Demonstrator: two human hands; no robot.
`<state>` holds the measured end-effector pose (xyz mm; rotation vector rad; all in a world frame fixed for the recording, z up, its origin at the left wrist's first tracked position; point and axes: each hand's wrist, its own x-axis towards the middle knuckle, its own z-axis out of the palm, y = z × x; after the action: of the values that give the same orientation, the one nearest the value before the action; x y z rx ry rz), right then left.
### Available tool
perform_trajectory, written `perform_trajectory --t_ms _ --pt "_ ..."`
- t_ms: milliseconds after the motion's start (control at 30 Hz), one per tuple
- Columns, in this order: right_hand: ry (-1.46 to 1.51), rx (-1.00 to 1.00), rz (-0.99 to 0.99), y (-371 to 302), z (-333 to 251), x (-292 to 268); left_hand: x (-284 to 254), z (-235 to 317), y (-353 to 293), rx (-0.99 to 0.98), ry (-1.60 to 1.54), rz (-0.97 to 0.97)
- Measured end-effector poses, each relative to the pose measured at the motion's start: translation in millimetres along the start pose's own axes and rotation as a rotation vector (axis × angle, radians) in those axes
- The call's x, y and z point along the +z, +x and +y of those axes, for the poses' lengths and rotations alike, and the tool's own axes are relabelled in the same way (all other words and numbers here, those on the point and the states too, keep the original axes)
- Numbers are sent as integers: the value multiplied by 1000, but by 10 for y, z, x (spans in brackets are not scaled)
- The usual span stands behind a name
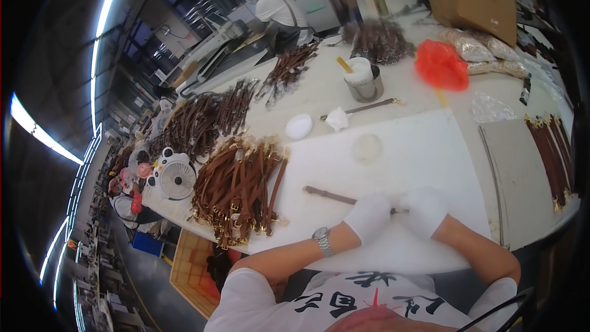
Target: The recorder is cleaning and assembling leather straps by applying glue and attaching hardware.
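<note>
My left hand (370, 216) and my right hand (425, 210), both in white gloves, are close together over the white work sheet (424, 147). A narrow brown leather strap (329, 194) runs out to the left from under my left hand. A short dark bit of it shows between the two hands, and both are closed around it. The fingertips are mostly hidden by the gloves' backs. To the left lies a large heap of brown straps (236, 178) with gold-coloured buckles.
Beyond the sheet are a metal cup (367, 89) with a white tub in it, a crumpled white cloth (337, 119), a white lid (298, 126) and another strap (372, 107). A small fan (176, 178) stands left. Straps (547, 154) lie right, near a cardboard box (473, 0). A co-worker sits behind.
</note>
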<state>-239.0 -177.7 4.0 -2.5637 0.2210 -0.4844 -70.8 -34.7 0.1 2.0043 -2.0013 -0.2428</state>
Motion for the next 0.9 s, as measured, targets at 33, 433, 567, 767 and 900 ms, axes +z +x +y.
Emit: perform_trajectory --t_ms 33,433,567,767,900 --pt "-1 3 -1 -2 -10 -6 -49 24 -25 -21 -12 -32" --pt "-77 -40 -20 5 -36 -45 -83 -13 31 -112 -137 31" --pt "-78 -3 -55 -7 -24 -62 -217 -314 -173 -289 24 45" --pt "-57 -46 -33 -5 32 -19 -455 -833 -507 -483 181 197" --pt "-40 -22 -51 -4 -12 -58 -228 -507 -335 -320 184 207"
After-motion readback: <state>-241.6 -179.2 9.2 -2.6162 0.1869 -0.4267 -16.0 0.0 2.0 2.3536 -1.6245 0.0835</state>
